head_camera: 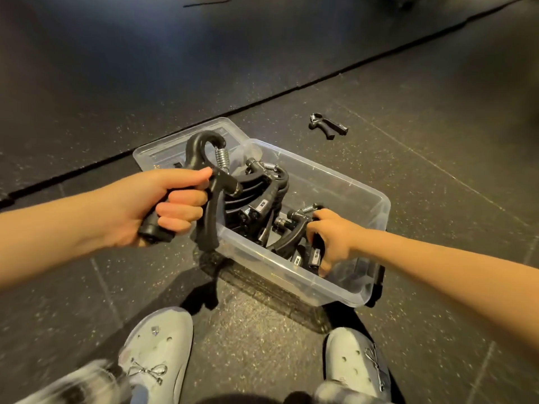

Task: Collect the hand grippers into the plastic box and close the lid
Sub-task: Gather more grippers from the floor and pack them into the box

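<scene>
A clear plastic box [361, 196] stands on the dark floor in front of me, with several black hand grippers [262, 196] stacked inside. My left hand [163, 205] grips one black hand gripper [210, 182] by a handle, held above the box's left edge with its spring up. My right hand [332, 237] reaches into the box and holds another hand gripper [294, 231] near the right end. One more hand gripper [328, 126] lies on the floor beyond the box to the right. The clear lid [151, 153] lies flat behind the box on the left.
My two light shoes [159, 348] [354, 363] are planted just in front of the box. A seam in the floor mats [291, 93] runs diagonally behind the box. Open floor spreads to the right and far side.
</scene>
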